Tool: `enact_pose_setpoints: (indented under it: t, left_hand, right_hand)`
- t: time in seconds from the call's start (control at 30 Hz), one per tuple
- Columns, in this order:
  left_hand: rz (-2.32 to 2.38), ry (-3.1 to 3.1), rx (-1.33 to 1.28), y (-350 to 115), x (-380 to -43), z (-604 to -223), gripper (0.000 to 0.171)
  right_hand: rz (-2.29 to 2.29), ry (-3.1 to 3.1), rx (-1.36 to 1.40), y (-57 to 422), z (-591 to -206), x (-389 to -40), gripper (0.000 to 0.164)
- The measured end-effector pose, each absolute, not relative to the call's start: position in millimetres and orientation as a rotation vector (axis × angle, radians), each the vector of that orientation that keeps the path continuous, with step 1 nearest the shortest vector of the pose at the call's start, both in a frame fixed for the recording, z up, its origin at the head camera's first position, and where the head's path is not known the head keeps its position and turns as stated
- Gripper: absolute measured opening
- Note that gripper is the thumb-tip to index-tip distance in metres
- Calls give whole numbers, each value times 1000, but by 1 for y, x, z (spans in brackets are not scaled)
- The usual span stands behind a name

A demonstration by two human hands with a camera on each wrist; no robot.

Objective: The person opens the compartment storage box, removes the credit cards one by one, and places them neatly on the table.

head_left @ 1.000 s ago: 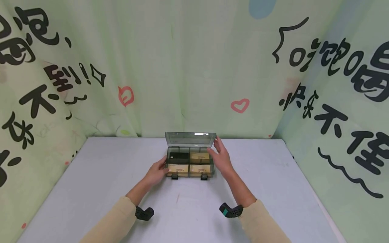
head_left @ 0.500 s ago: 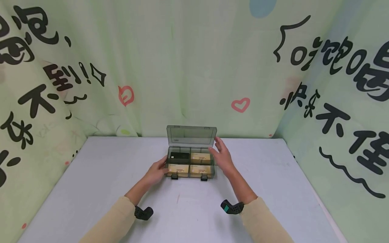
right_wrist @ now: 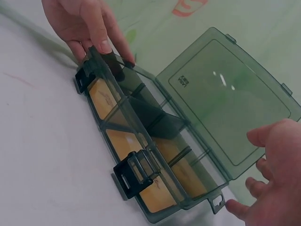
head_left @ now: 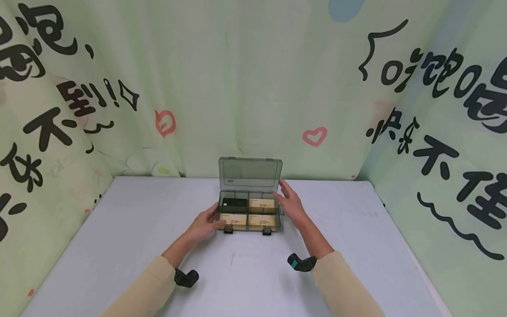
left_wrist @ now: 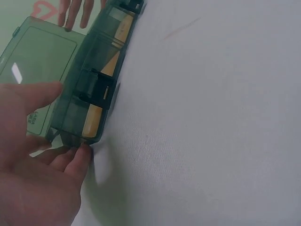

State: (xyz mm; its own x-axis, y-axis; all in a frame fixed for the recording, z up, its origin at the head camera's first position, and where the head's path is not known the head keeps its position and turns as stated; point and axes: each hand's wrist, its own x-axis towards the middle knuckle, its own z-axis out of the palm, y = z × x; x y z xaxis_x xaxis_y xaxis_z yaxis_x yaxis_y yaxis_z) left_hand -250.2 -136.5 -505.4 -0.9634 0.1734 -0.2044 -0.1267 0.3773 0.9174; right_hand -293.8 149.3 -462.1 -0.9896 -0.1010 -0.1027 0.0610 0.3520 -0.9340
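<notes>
On the table stands a smoky translucent storage box [head_left: 248, 215] with its lid [head_left: 250, 173] raised at the back. Dividers split it into compartments: tan card-like pieces [head_left: 261, 221] lie in several, and a black flat piece [head_left: 234, 202] in the back left one. My left hand [head_left: 203, 227] grips the box's left end, thumb over the front rim and fingers along the outer side. Fingers spread, my right hand [head_left: 293, 208] is beside the right end, near the lid's lower corner; whether its fingertips touch the lid I cannot tell. Two dark latches [right_wrist: 134, 174] hang on the front.
A white cloth-covered table [head_left: 150, 211] lies under the box. Behind it and at both sides hangs a pale green curtain [head_left: 237, 88] with black lettering and red hearts. Each wrist wears a black camera mount [head_left: 302, 263].
The lid has tipped back from a low angle to a higher, more upright one. My right hand has shifted slightly off its edge, while the left thumb has slid further over the front rim.
</notes>
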Motion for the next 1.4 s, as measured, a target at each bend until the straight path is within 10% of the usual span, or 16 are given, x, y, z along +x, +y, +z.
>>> enact_pose_setpoints:
  t: [1.4]
  left_hand:
    - [1623,2387,29,-134,-247,-504,82]
  right_hand:
    - [-1543,2521,-6,150,-479,-303,64]
